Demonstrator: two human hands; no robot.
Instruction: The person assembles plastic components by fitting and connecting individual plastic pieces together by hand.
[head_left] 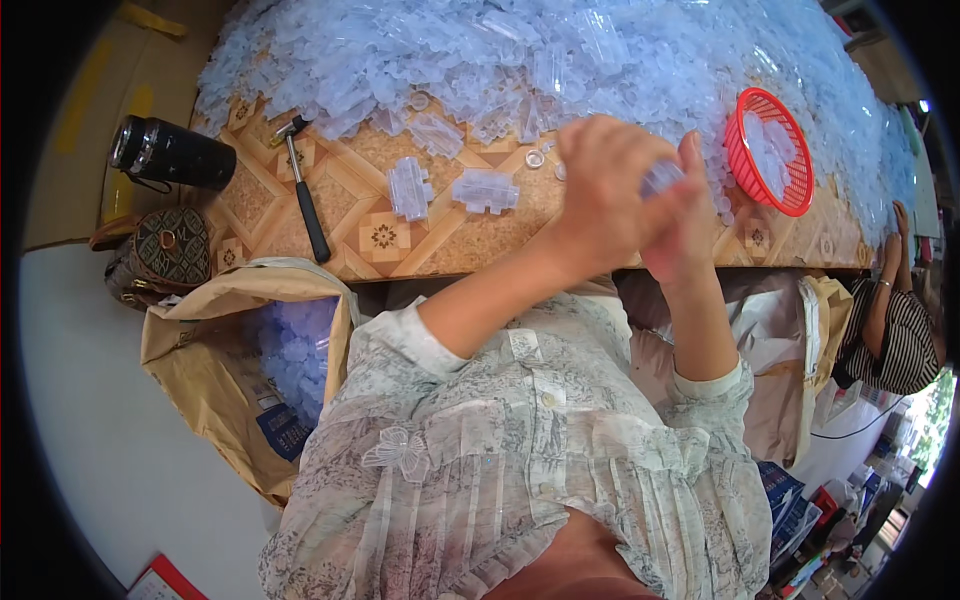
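Observation:
Above the table's near side my left hand [605,190] and my right hand [685,225] are brought together around a clear plastic part [660,178]. Fingers of both hands close on it and cover most of it; the right hand is slightly blurred. On the tabletop to the left of my hands lie two clear plastic pieces with tabs, one upright [409,188] and one lying sideways [485,191]. A small round clear cap [534,159] rests just left of my left hand.
A great heap of clear plastic parts [450,60] covers the table's far side. A red basket [735,150] holds small clear pieces at right. At left are a hammer [308,205], black flask [180,155], patterned bag [165,255] and paper sack [200,350]. Another person [895,320] works far right.

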